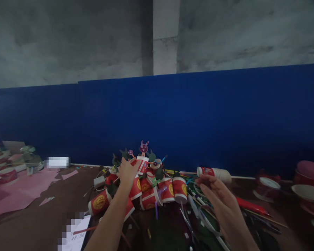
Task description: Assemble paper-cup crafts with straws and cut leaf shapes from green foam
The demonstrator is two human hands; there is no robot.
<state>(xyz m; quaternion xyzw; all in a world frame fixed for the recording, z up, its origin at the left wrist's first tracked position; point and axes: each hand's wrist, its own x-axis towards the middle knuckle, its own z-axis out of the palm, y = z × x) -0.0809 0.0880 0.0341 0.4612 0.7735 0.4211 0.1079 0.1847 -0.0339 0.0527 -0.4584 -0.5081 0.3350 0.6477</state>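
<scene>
Blue partition [172,115] bounds table [70,195] | left hand [127,171] at rabbit cup [143,166], grip unclear | right hand [217,193], fingers parted

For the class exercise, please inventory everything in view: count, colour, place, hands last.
Paper cups: about ten, red-white, piled centre
Rabbit cutout: one, dark red, atop pile
Nested cup stack: one, red-white, right of pile
Outlying cups: several, red-white, both sides
Thin strips: several, mixed colours, around cups
Pink paper: several pieces, pink, left
White block: one, white, left of pile
Lit screen: one, white, lower left
Long packet: one, red, right
Tabletop: one, brown, below
Partition: one, blue, behind
Wall: one, grey, above
Blurred clutter: uncountable, mixed, lower right
Left hand: one, bare, at pile
Right hand: one, bare, right of pile
</scene>
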